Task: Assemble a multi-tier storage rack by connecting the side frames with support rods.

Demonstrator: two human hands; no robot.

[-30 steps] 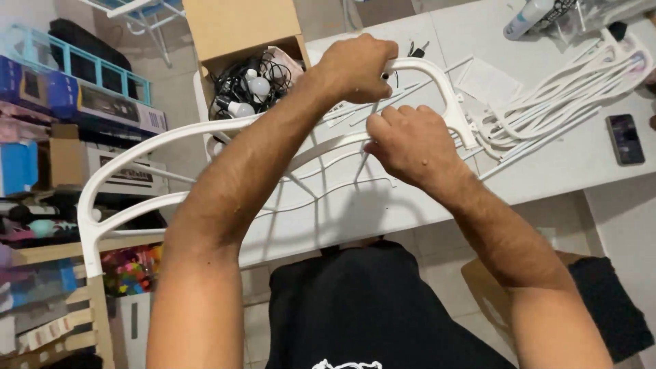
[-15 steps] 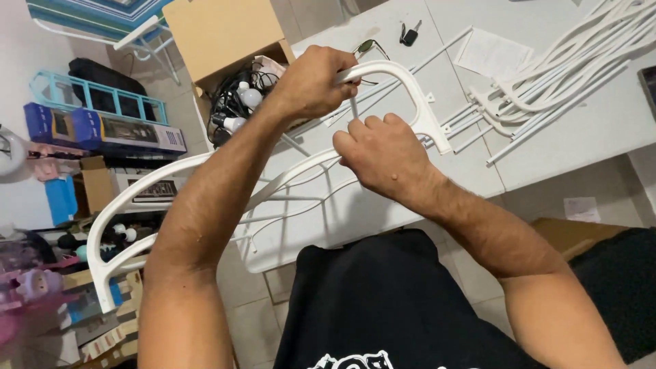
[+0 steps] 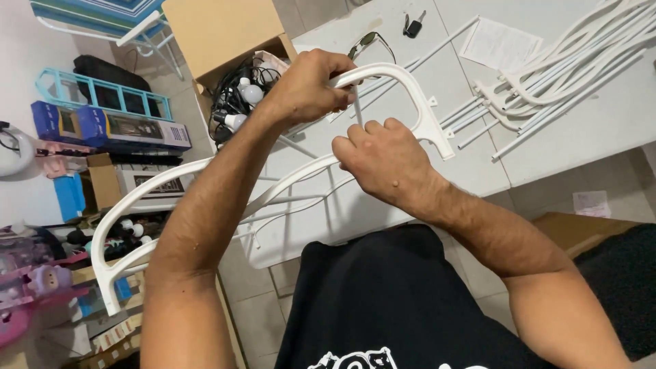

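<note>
I hold a white plastic frame (image 3: 410, 89) of curved bars and thin rods above the edge of a white table (image 3: 588, 137). My left hand (image 3: 307, 85) grips the frame's upper curved bar from above. My right hand (image 3: 383, 160) is closed around a thin white rod (image 3: 357, 109) that runs between the two curved bars. The lower curved bar (image 3: 130, 205) sweeps down to the left past my left forearm, and its end hangs over the floor clutter.
Several loose white rods and curved pieces (image 3: 547, 82) lie on the table at the right, beside a paper sheet (image 3: 502, 44), sunglasses (image 3: 369, 42) and a key fob (image 3: 412, 26). An open cardboard box (image 3: 219, 34) with bulbs and cables stands behind. Boxes and toys crowd the floor at left.
The view has shifted, so the frame and hands sit lower and more central. My right hand has slid along the frame onto the thin rod; my left hand keeps its grip.
</note>
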